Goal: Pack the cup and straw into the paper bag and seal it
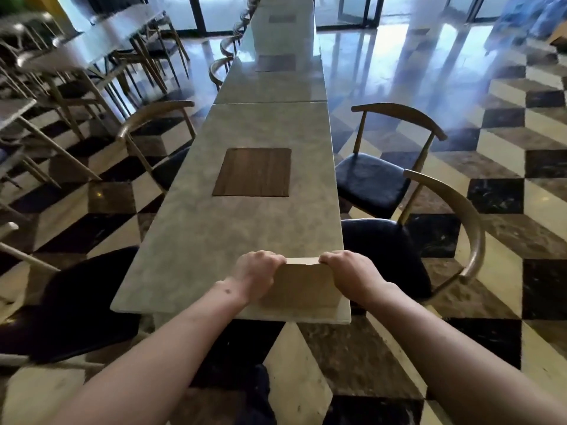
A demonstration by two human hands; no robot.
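While gripped: bag (302,283), both hands.

No text, label, brand, number or sign readable anywhere; paper bag (302,283) between my hands shows plain brown face, no print; table (245,228) bears only bare wood inlay, no marking.
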